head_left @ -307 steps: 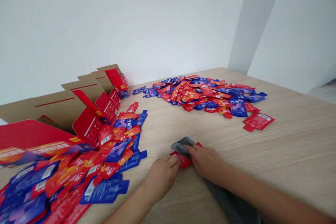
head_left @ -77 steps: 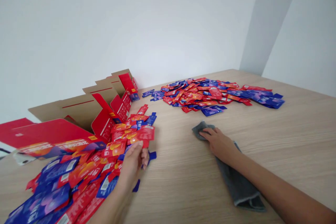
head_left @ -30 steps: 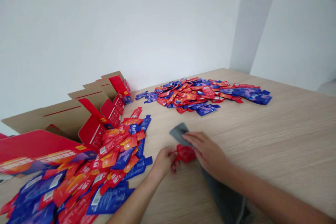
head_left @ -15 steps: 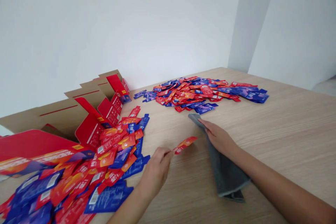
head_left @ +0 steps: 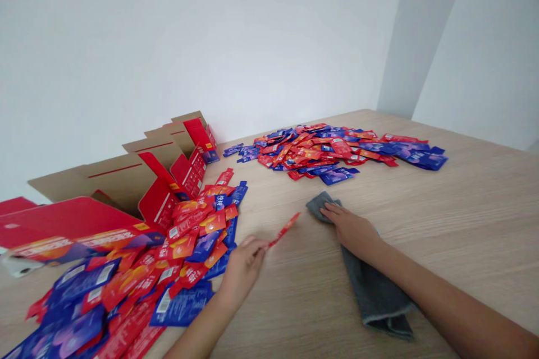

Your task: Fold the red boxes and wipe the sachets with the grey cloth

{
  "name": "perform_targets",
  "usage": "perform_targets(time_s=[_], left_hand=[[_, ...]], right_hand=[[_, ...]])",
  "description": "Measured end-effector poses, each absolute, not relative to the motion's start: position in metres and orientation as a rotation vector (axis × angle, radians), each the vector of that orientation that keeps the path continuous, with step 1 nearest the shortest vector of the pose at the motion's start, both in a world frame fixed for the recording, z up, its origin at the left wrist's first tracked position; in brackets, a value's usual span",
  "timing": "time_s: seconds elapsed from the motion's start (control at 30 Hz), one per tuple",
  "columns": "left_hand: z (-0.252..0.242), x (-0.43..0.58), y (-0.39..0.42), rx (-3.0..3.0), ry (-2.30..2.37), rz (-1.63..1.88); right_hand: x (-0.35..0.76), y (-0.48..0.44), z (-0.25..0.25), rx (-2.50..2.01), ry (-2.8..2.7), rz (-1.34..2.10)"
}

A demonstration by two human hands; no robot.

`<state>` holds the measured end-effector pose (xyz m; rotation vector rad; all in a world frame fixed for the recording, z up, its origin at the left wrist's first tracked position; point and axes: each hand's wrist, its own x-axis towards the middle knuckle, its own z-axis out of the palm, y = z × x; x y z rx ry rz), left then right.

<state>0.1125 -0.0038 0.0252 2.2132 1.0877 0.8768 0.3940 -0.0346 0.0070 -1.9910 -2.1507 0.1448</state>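
My left hand (head_left: 243,265) pinches one end of a red sachet (head_left: 284,229), which sticks up and out to the right, seen almost edge-on above the wooden table (head_left: 463,219). My right hand (head_left: 350,227) lies flat with its fingers stretched on the far end of a long grey cloth (head_left: 374,291) that runs back under my forearm. The sachet hangs just left of the cloth's far end, not touching it.
A near pile of red and blue sachets (head_left: 138,275) spreads at the left, right beside my left hand. A second pile (head_left: 332,148) lies farther back. Opened red and brown cardboard boxes (head_left: 138,174) stand along the white wall at the left.
My left hand has lifted the red sachet away from the cloth and is carrying it leftward, turned edge-on. My right hand has drawn the cloth's end a little nearer and stays flat on it.
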Motion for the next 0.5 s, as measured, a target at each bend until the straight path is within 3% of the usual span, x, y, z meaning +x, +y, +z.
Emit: perform_targets(time_s=[0.1, 0.23, 0.37, 0.5], left_hand=[[0.041, 0.086, 0.020, 1.430, 1.263, 1.266], [0.063, 0.060, 0.039, 0.726, 1.139, 1.709], [0.054, 0.074, 0.037, 0.684, 1.149, 1.445], [0.030, 0.132, 0.050, 1.119, 1.121, 1.157]], right_hand=[[0.398, -0.035, 0.005, -1.995, -2.138, 0.125], [0.389, -0.037, 0.002, -2.006, -2.143, 0.066], [0.384, -0.036, 0.004, -2.006, -2.149, 0.025], [0.380, -0.036, 0.007, -1.991, -2.171, 0.018]])
